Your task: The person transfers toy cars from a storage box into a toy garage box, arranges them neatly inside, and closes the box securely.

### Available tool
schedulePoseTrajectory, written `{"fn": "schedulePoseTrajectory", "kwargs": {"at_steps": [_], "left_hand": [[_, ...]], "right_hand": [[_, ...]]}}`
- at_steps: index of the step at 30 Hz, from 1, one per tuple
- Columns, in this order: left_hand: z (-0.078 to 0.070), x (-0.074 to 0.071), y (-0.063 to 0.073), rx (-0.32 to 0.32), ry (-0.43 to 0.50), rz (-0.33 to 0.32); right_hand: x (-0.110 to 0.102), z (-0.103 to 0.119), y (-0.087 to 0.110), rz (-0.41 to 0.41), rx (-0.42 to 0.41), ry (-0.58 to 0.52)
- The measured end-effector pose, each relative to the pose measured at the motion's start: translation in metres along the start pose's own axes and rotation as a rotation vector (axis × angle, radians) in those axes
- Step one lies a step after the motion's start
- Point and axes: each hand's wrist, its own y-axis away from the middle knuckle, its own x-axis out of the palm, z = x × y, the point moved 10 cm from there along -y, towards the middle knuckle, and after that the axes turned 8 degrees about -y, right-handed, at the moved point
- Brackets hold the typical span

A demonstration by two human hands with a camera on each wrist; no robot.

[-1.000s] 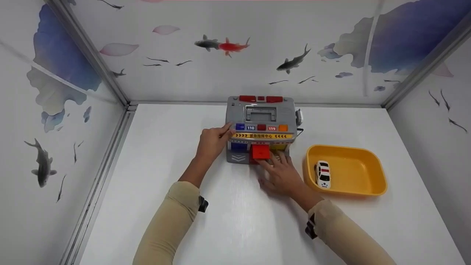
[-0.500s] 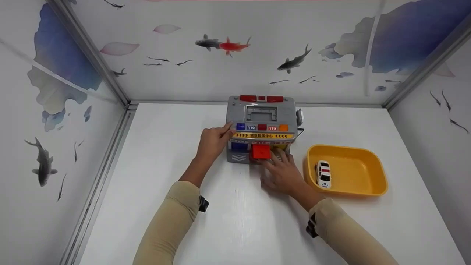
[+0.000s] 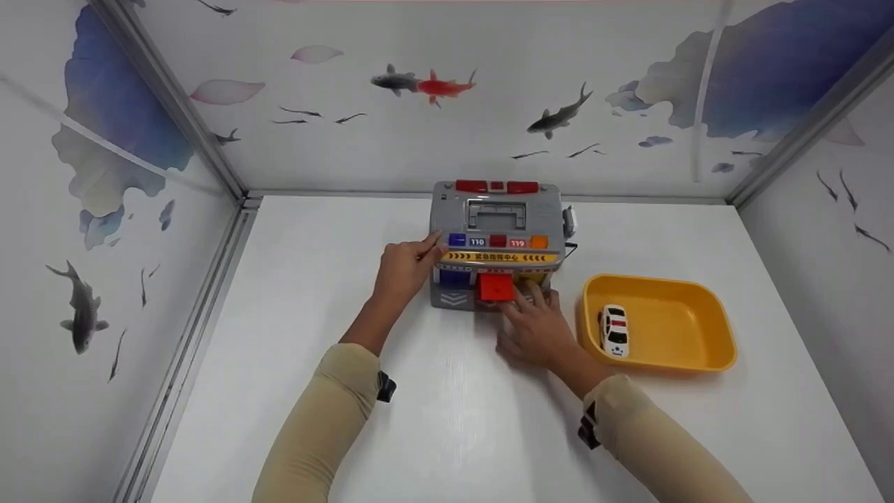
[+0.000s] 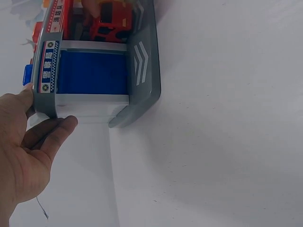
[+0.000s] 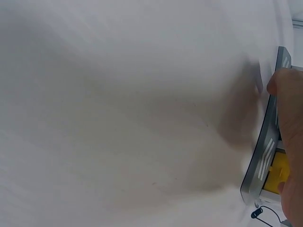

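A grey toy emergency station (image 3: 496,223) stands at the table's back edge in the head view. My left hand (image 3: 404,274) pinches the front left corner of its roof; the left wrist view shows this hand's (image 4: 31,146) thumb above and fingers below. At the middle bay a red panel (image 3: 496,287) juts forward, and a red toy truck (image 4: 113,21) sits below it. My right hand (image 3: 536,334) is at the front right, fingers spread; one fingertip touches the truck in the left wrist view. Other fingers lie before the yellow door (image 5: 278,172). The right thumb is partly hidden.
A yellow tray (image 3: 670,363) lies right of the station, holding a white toy car (image 3: 614,331) at its left side. White patterned panels (image 3: 335,154) wall in the white table (image 3: 433,433) at the back and sides. A handset-like part (image 3: 569,222) juts from the station's right side.
The right hand shifts very slightly at the middle bay. The left hand keeps its hold on the roof corner, and the station, tray and white car stay in place.
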Motion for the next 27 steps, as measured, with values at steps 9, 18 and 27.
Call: {"fn": "schedulePoseTrajectory", "kwargs": {"at_steps": [9,18,27], "left_hand": [[0.003,0.001,-0.001,-0.009,0.017,0.003],[0.001,0.001,0.000,0.008,0.026,-0.011],[0.002,0.003,0.000,-0.023,0.025,0.009]], "right_hand": [[0.004,0.004,-0.004,-0.003,0.033,-0.017],[0.006,-0.002,-0.010,0.005,0.076,-0.037],[0.004,-0.006,-0.012,0.025,0.102,-0.048]]}}
